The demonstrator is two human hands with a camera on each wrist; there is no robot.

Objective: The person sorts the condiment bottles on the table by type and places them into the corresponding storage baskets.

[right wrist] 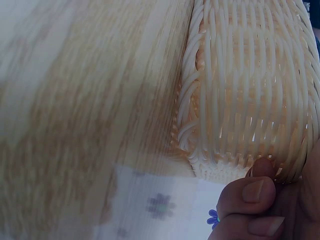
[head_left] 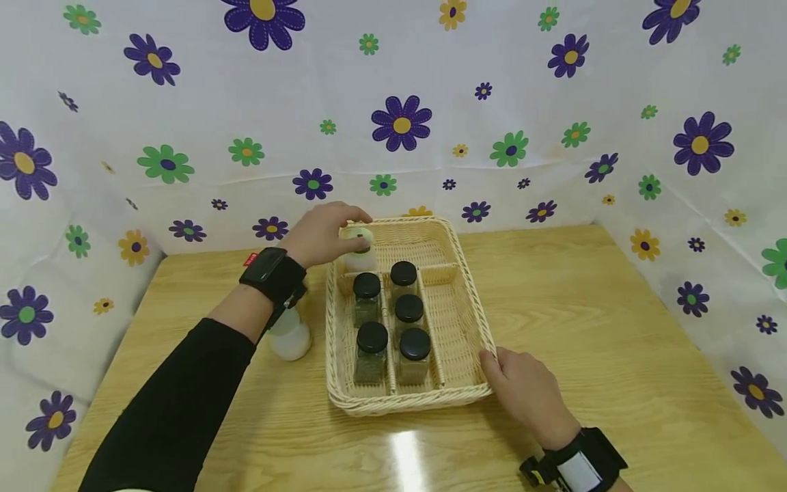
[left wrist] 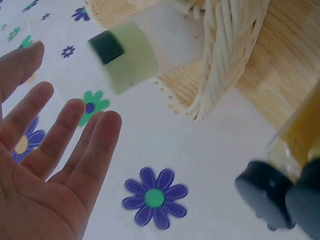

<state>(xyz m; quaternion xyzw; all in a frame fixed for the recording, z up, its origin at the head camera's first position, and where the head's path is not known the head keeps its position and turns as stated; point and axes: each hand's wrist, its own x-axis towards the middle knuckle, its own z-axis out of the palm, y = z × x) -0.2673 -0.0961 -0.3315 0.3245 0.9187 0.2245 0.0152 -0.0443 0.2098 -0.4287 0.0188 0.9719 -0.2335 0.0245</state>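
A woven basket with dividers stands on the table. In its back compartment, at the left corner, is a pale bottle with a light green top and a dark green cap patch. Over this bottle is my left hand, its fingers spread; the left wrist view shows a gap between fingertips and bottle. My right hand grips the basket's right rim near the front corner, thumb on top and fingers curled under. Several black-lidded glass jars stand in the left and middle front compartments.
A white bottle stands left of the basket, partly behind my left wrist. Dark-lidded containers, one with yellow contents, show at the edge of the left wrist view. A small red tag lies by the flowered cloth behind the table.
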